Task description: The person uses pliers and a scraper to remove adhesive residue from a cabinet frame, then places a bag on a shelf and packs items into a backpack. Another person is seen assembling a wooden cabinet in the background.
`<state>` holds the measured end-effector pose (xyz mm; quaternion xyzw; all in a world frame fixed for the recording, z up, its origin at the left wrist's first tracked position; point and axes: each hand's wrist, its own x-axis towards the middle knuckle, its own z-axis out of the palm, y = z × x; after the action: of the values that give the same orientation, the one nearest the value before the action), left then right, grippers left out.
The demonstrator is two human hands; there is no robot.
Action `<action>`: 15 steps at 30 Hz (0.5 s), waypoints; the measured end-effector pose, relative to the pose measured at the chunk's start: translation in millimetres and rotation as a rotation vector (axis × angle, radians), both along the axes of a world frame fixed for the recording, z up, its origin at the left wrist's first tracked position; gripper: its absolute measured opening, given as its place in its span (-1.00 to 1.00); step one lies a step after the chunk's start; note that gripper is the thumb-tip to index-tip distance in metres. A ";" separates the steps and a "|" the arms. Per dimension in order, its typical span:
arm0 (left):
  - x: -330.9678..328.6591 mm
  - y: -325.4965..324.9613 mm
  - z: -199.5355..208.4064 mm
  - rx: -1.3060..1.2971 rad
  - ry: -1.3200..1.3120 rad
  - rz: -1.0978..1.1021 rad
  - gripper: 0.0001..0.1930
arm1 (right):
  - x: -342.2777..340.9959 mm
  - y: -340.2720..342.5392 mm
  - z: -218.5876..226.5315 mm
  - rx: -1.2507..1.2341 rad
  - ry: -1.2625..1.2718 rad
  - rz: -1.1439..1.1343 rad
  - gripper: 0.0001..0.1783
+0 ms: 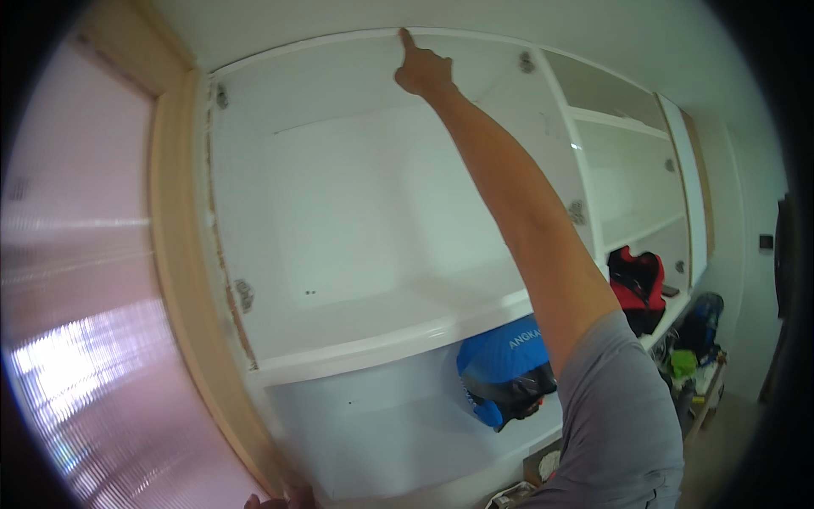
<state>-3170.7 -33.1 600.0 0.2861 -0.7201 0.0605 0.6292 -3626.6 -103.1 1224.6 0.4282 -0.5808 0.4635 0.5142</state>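
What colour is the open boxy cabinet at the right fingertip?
The open boxy cabinet is white, clearest in head view.

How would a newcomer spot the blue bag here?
Find the white cabinet and its largest open compartment. Just below that, partly behind the raised right arm, sits the bag. It's blue and black, unlike the red-and-black bundle further right.

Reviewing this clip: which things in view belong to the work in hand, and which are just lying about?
Likely in the work:
- right hand, index finger at the top edge
- white cabinet
- left hand, barely in view

Apparently lying about:
- blue bag, lower shelf
- red-black bag
- green item, far right
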 end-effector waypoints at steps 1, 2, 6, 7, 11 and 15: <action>0.5 3.8 -0.7 0.040 0.068 -0.056 -0.12 | -2.6 1.8 -1.9 0.008 -0.011 -0.012 0.07; -3.2 10.9 -3.9 0.081 0.148 -0.110 -0.11 | -3.6 9.9 1.6 0.102 -0.066 -0.004 0.07; -8.7 19.7 -1.8 0.160 0.204 -0.087 -0.11 | -34.8 31.8 7.2 0.041 -0.127 -0.053 0.07; -7.1 18.3 -2.9 0.161 0.183 -0.065 -0.12 | -42.6 36.4 6.7 0.060 -0.134 -0.047 0.06; -8.9 17.5 -2.1 0.141 0.189 -0.135 -0.16 | -80.7 49.4 16.0 0.118 -0.152 -0.055 0.06; -12.1 18.4 0.5 0.159 0.203 -0.159 -0.14 | -127.9 57.0 23.6 0.096 -0.202 -0.080 0.06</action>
<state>-3182.8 -14.7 600.5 0.2818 -0.6757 -0.0762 0.6769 -3754.5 -46.2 1248.2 0.3799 -0.6678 0.4549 0.4502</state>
